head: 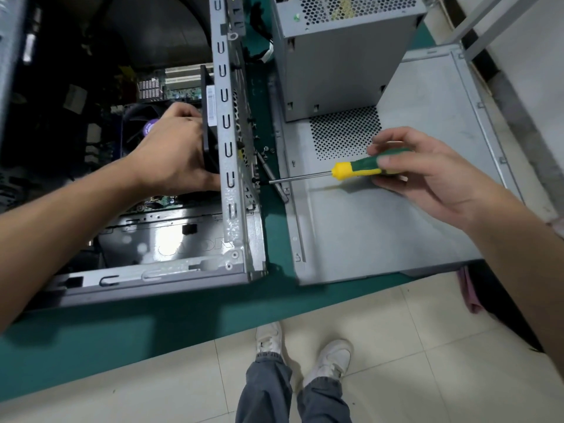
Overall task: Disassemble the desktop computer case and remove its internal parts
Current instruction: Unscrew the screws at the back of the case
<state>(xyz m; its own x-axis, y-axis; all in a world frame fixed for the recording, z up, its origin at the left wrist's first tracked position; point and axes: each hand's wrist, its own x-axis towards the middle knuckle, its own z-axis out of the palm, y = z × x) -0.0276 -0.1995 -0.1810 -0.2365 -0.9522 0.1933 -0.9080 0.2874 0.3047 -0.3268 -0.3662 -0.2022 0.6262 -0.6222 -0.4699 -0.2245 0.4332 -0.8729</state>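
The computer case (195,264) lies open on the green bench (122,337). The left hand (174,151) reaches inside it and grasps the black fan (210,138), which sits against the rear wall just beyond the fingers. The right hand (427,169) grips the screwdriver (345,172) by its green and yellow handle; the shaft runs away from that hand to a screw (254,180) on the outside of the rear wall, opposite the left hand.

Recommended practice for this step: keep the shaft square to the screw head, press inward while turning, and hold the fan steady so it does not drop onto the board when the last screw lets go.

A power supply (338,56) stands on the removed side panel (396,209), beyond the right hand. Small loose screws (266,150) lie on the bench near the tip.

Limits of inspection: the tip's seating in the screw is too small to confirm. The left fingertips are hidden behind the fan. The case interior is dark, and any fan cable cannot be made out.
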